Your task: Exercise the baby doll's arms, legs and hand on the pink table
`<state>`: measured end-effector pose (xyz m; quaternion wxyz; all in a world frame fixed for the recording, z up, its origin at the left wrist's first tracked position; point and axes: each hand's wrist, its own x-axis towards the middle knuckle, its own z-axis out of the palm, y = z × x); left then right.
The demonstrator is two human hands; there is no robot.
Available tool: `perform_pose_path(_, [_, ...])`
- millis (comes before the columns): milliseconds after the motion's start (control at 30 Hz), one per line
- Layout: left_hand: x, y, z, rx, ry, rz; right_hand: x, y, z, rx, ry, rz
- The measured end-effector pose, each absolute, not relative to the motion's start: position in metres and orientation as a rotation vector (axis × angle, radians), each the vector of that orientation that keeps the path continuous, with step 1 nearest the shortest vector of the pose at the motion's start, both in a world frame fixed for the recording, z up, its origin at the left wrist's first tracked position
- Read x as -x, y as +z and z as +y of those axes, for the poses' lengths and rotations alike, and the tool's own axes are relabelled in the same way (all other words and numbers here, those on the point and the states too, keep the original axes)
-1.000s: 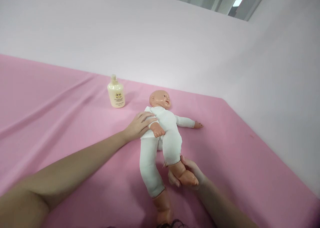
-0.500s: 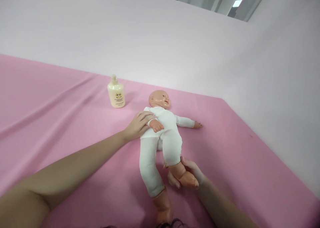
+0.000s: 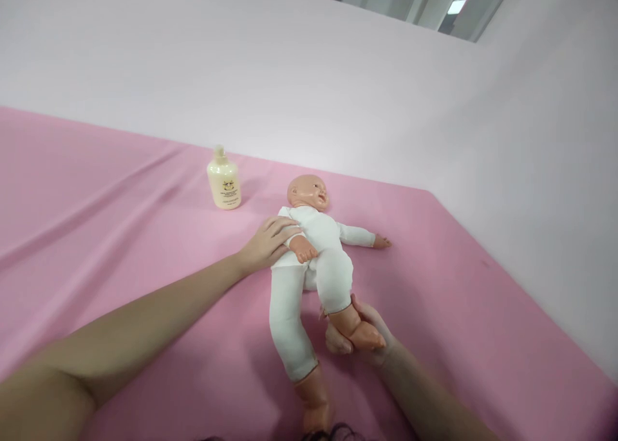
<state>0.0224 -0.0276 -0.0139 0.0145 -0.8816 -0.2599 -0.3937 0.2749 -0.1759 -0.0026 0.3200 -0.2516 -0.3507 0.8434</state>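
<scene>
A baby doll in a white cloth body lies on its back on the pink sheet, its head turned to the right. My left hand rests on the doll's bent arm at its side, fingers stretched out over the sleeve; the thumb is hidden. Around the lower leg on the right, my right hand is closed, cupping it from below near the bare foot. That leg is bent and raised, and its knee is near the belly. The other leg stretches toward me.
A cream-coloured bottle with a printed label stands on the sheet to the left of the doll's head. The pink sheet has folds on the left. White walls rise behind and on the right.
My right hand has moved slightly up, bending the held leg a little more toward the belly. The doll's small hand on the left has shifted slightly down. My left hand stays in place.
</scene>
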Motion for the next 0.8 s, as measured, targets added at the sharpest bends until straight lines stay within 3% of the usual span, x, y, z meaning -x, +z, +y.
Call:
perform_pose_path(400, [-0.0204, -0.0137, -0.0249, 2.766, -1.373, -1.083, -0.2807, -0.0006, -0.1790, 0.526, 2.347, -1.024])
perform_pose_path(800, [-0.0203, -0.0138, -0.0241, 2.743, -1.352, -1.079, -0.2836, -0.0039, -0.1773, 0.556, 2.414, -1.118])
